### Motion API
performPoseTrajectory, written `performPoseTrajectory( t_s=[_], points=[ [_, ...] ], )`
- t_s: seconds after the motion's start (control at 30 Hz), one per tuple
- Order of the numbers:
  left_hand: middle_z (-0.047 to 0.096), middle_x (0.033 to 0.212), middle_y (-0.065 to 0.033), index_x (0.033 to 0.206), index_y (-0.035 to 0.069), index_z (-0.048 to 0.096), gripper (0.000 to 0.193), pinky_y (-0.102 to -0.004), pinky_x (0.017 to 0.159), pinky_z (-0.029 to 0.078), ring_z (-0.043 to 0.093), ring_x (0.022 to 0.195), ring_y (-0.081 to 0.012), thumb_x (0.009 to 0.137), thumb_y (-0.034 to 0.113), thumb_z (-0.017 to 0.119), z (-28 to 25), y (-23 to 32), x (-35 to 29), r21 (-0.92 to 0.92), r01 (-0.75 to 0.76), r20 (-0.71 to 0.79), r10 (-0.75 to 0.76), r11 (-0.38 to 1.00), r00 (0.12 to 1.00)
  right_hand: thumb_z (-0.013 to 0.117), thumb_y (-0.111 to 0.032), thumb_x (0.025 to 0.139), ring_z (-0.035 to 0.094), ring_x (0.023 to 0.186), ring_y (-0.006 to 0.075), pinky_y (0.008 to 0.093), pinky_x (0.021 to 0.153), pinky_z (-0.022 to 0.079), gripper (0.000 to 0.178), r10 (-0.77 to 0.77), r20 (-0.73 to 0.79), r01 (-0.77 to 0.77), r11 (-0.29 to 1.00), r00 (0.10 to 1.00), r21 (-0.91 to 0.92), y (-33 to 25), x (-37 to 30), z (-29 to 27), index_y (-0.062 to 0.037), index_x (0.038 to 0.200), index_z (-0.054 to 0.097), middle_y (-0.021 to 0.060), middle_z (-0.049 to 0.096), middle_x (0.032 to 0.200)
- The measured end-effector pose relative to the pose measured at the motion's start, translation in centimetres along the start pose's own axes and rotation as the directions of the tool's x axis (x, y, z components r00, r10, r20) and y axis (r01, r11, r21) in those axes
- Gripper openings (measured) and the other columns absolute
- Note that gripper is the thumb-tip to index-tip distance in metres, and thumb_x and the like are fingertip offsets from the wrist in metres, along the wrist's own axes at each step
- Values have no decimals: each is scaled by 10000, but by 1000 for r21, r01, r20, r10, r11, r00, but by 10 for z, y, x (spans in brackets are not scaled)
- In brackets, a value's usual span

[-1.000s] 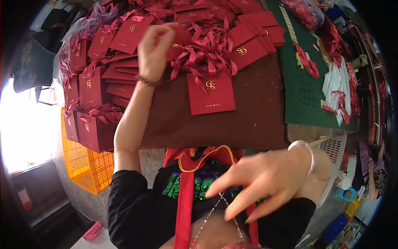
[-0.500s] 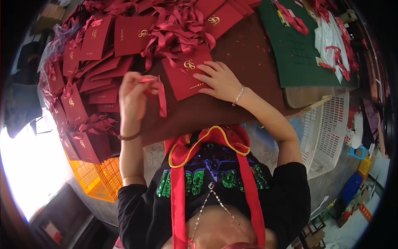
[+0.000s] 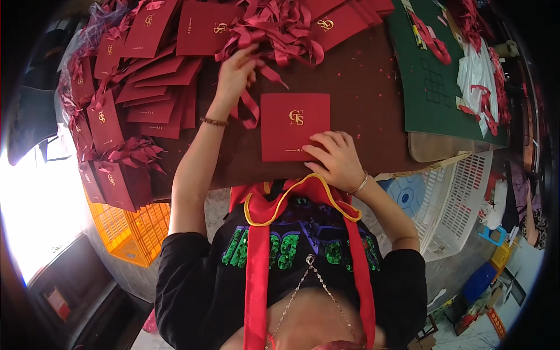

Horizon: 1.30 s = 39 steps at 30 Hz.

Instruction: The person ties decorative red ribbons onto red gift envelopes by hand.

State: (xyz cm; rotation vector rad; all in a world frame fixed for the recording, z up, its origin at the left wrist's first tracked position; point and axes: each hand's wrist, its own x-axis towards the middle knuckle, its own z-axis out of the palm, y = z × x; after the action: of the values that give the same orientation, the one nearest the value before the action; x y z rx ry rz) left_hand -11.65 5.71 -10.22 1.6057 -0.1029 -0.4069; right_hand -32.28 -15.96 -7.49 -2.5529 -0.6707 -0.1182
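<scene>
A flat, square red card or folder (image 3: 294, 125) with a gold emblem lies on the brown tabletop (image 3: 356, 87) in front of me. My right hand (image 3: 338, 157) rests on its lower right corner, fingers spread. At the near edge of a heap of red ribbons (image 3: 274, 29), my left hand (image 3: 236, 76) has its fingers closed on a red ribbon (image 3: 250, 111). Part of that ribbon hangs in a loop below the hand. Its exact grip is partly hidden by the curled fingers.
Stacks of similar red cards (image 3: 154, 87) with ribbons fill the left side. On the right lies a green board (image 3: 426, 93) carrying a white plastic bag (image 3: 475, 81) and ribbons. An orange crate (image 3: 128, 233) stands below left, a white crate (image 3: 461, 204) below right.
The card now lies straight and nearer, its top free of the ribbon heap. My right hand has moved nearer with it. My left hand has gone up and right to the ribbons.
</scene>
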Motion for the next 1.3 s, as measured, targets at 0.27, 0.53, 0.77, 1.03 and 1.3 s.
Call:
performPoseTrajectory(
  t_s=[0.27, 0.53, 0.77, 1.03, 1.3],
  points=[
    [649, 866, -44, 1079, 6, 602, 209, -169, 640, 448, 560, 715, -42, 887, 69, 547, -4, 15, -47, 7, 5, 56, -5, 1000, 998, 663, -205, 772, 525, 942, 263, 389, 807, 408, 268, 162, -220, -144, 985, 962, 95, 34, 47, -1, -65, 998, 633, 65, 563, 1053],
    [647, 844, -55, 991, 23, 581, 112, -182, 601, 473, 579, 684, -65, 897, 74, 550, -9, 0, -109, -101, 138, 27, -136, 985, 990, 729, -337, 671, 484, 981, 252, 372, 792, 369, 486, 146, -107, -158, 981, 983, -114, 17, 80, 22, -80, 1059, 589, 52, 518, 1065],
    [629, 832, -45, 1102, 11, 580, 215, -169, 571, 452, 549, 638, -54, 898, 67, 536, 7, 3, -123, -385, 255, 121, -226, 887, 967, 737, -266, 698, 555, 788, 259, 350, 709, 415, 362, 243, -82, -241, 970, 967, 31, -1, 67, 0, -56, 947, 579, 56, 584, 840],
    [628, 763, 3, 1023, 34, 645, 168, -136, 504, 296, 423, 573, 2, 875, 93, 593, 19, 10, -125, -130, 170, 52, -164, 977, 985, 622, -165, 853, 588, 769, 83, 228, 689, 466, 276, 437, 373, -574, 598, 818, 559, 25, 70, -11, 37, 1038, 593, 41, 644, 826],
    [589, 834, -39, 942, 24, 676, 143, -242, 614, 433, 559, 711, -128, 807, 47, 633, 42, 7, -124, 372, -246, -15, 271, 895, 963, 567, -137, 862, 585, 812, 83, 219, 726, 462, 303, 340, 515, -602, 238, 787, 762, 28, 66, -8, 46, 1102, 590, 53, 655, 902]
  ],
)
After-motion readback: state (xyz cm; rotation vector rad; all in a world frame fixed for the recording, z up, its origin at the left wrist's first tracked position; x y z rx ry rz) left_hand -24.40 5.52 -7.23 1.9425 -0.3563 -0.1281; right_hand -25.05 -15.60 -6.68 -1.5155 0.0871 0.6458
